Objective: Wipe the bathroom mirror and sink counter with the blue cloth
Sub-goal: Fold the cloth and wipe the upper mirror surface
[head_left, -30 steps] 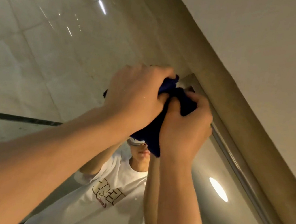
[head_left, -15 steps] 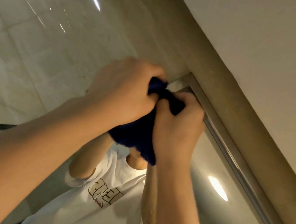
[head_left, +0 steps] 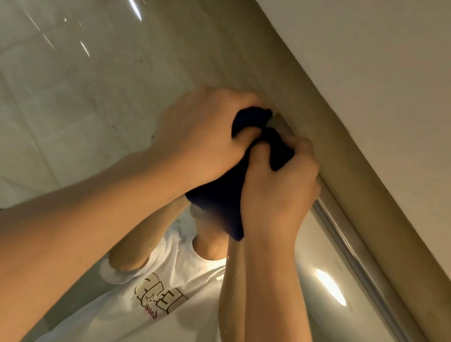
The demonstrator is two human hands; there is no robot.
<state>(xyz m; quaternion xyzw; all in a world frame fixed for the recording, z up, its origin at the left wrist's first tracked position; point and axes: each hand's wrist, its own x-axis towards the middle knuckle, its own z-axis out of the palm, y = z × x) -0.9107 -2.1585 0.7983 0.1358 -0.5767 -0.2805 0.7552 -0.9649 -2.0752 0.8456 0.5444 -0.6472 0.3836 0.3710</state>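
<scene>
The dark blue cloth point(head_left: 223, 199) is bunched between both my hands, high against the mirror point(head_left: 317, 331) near its top corner. My left hand point(head_left: 203, 135) grips the cloth's upper left part, fingers curled round it. Beside it, my right hand point(head_left: 280, 190) grips the right part of the cloth, thumb pressed into the fabric. The cloth's top end touches the corner where the mirror's metal frame point(head_left: 352, 257) meets the wall. The sink counter is out of view.
A glossy tiled wall point(head_left: 55, 87) fills the left. A beige ledge and white ceiling point(head_left: 379, 76) run diagonally above the frame. The mirror reflects a person in a white printed T-shirt point(head_left: 158, 301) and a ceiling light point(head_left: 330, 286).
Both hands with the cloth have shifted slightly up into the mirror's top corner. The grip on the cloth is the same.
</scene>
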